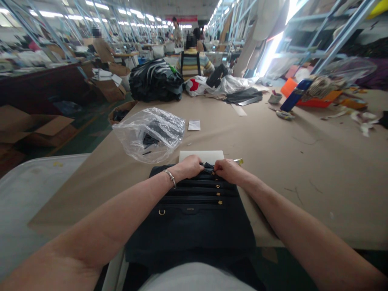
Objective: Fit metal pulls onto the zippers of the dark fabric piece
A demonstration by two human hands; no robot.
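A stack of black bag panels (190, 230) lies before me, reaching over the table's near edge. Rows of zippers with gold pulls (220, 202) cross its upper part, and a gold ring (162, 212) sits lower left. At the far end, my left hand (191, 166), with a bracelet at the wrist, is closed on a small black strip (208, 166). My right hand (227, 169) pinches the strip's other side, close to a gold zipper pull; its fingertips are partly hidden. Behind the hands lies a pale sheet (201, 155).
A clear plastic bag (151, 133) with black pieces lies left on the brown table (266, 141). Beyond are a small white paper (194, 125), a black material pile (156, 80) and, right, an orange bin (317, 101). Cardboard boxes (45, 129) stand left; people sit farther back.
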